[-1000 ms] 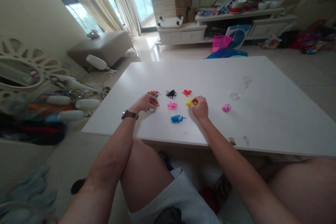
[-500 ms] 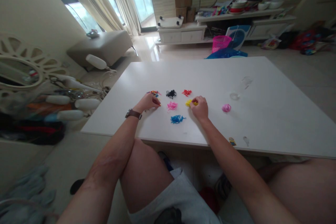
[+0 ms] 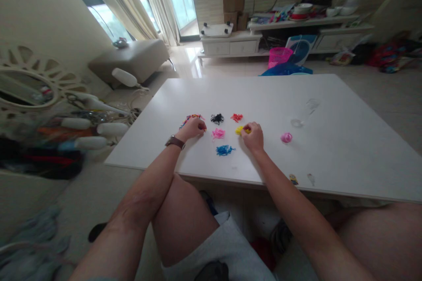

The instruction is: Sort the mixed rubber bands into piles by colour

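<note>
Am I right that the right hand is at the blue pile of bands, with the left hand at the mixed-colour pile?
Not quite. The head view shows the right hand at the yellow pile; the blue pile lies untouched nearer the table edge. The left hand is at the mixed-colour pile, as you said.

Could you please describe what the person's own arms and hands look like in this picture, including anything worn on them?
Both arms are bare to the frame's lower edge, with no sleeves showing. The left hand has a wristwatch with a dark brown band and a metallic case on its wrist. The right hand wears nothing: no glove, ring or band is visible.
</note>
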### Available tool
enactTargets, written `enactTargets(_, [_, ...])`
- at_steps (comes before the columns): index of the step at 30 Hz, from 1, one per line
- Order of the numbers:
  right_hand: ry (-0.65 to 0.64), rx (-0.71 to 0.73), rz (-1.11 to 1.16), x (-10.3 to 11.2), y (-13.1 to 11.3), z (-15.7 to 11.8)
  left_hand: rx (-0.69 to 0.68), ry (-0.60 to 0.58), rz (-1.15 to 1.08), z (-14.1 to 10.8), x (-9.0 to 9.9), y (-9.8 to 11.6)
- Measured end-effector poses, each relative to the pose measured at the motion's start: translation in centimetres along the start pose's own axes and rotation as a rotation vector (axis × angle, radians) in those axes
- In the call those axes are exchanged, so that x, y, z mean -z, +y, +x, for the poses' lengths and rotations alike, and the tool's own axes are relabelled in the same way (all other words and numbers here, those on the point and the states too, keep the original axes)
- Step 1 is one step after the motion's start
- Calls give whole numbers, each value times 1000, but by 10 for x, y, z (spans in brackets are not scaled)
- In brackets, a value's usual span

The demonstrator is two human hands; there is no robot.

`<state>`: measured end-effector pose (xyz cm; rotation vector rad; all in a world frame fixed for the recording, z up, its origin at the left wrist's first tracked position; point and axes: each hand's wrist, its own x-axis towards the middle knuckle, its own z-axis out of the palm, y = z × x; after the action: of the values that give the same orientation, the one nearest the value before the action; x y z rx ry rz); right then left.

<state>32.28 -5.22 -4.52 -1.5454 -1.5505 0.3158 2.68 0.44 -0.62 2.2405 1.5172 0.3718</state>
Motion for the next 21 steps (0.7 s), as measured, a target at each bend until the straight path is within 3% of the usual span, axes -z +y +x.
enactTargets(4, [0, -3, 2, -1, 3, 1, 49, 135, 88, 6, -7, 4])
enactTargets(8, [8, 2, 5, -1, 5, 1, 227, 313, 123, 11, -10, 5])
enactTargets(11, [14, 2, 11, -2, 4, 1, 316, 382, 56, 11, -6, 4])
enactTargets(17, [20, 7, 20, -3, 3, 0, 403, 498, -275, -7, 14, 0])
enactTargets(21, [48, 57, 21, -2, 0, -1, 426, 440, -787, -22, 17, 9])
